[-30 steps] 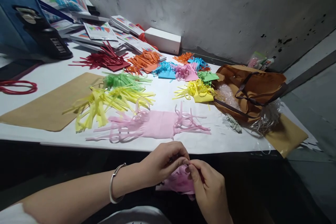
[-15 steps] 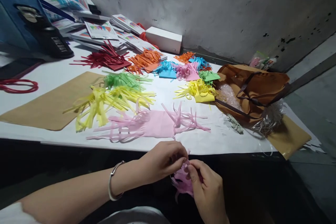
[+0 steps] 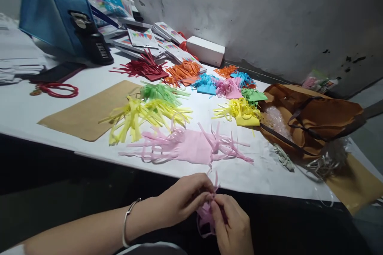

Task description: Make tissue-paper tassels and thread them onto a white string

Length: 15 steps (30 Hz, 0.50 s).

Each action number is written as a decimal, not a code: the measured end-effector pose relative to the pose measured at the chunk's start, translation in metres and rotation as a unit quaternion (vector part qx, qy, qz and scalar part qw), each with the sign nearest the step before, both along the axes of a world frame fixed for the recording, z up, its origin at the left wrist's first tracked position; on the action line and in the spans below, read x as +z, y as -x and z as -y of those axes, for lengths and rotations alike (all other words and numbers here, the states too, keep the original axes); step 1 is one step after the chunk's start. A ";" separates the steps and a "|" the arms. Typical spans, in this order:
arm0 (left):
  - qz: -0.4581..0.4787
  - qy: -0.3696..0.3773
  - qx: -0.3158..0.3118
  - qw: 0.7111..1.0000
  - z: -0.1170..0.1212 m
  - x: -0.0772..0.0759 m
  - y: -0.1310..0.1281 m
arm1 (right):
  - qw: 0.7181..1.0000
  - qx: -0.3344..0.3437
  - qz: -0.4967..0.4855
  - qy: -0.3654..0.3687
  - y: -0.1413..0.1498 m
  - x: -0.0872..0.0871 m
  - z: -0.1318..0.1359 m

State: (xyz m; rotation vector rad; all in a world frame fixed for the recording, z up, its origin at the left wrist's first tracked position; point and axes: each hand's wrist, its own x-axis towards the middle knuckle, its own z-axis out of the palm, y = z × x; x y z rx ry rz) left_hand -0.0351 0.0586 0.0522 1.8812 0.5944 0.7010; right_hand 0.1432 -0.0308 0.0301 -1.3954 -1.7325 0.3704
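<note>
My left hand [image 3: 191,197] and my right hand [image 3: 231,219] meet fingertip to fingertip just below the table's front edge. Both pinch a pink paper tassel [image 3: 206,217], whose strips hang beneath my fingers, with one end poking up above them. What exactly the fingertips grip is partly hidden. On the table beyond them lies a flat pink fringed sheet [image 3: 194,147], with loose strips at both ends. Yellow fringed paper [image 3: 131,119] and green fringed paper [image 3: 163,92] are spread behind it to the left.
Dark red, orange, blue, pink and yellow fringed bundles [image 3: 247,117] sit further back. At right stands an open brown bag [image 3: 323,115]; at left lie brown paper [image 3: 86,111], a red cord [image 3: 60,89] and a black bottle [image 3: 98,48]. A white box [image 3: 205,50] is near the wall.
My view has turned left, so the table things appear shifted right and tilted. Both hands stay pinched together, while the pink tassel below them has changed shape and a strip now sticks up.
</note>
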 end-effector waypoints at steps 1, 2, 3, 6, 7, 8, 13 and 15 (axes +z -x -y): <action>0.014 0.039 0.021 0.999 -0.004 0.002 0.009 | 1.000 0.008 -0.012 0.003 0.001 0.000 -0.005; 0.034 0.076 0.056 0.995 -0.012 0.004 0.021 | 1.000 0.008 -0.014 0.000 0.002 -0.001 -0.012; 0.055 0.110 0.098 0.988 -0.022 0.007 0.034 | 1.000 0.000 -0.005 -0.010 0.003 -0.001 -0.020; 0.100 0.144 0.239 0.955 -0.067 0.020 0.087 | 0.995 -0.006 0.081 -0.065 0.007 -0.008 -0.051; 0.107 0.123 0.287 0.944 -0.085 0.027 0.107 | 0.990 0.012 0.118 -0.078 0.010 -0.012 -0.063; 0.108 0.089 0.336 0.931 -0.103 0.033 0.127 | 0.983 0.034 0.155 -0.087 0.014 -0.017 -0.073; 0.031 -0.069 0.512 0.856 -0.165 0.056 0.190 | 0.957 0.071 0.271 -0.073 0.024 -0.042 -0.102; -0.050 -0.202 0.526 0.825 -0.161 0.052 0.186 | 0.954 0.066 0.285 -0.062 0.023 -0.045 -0.100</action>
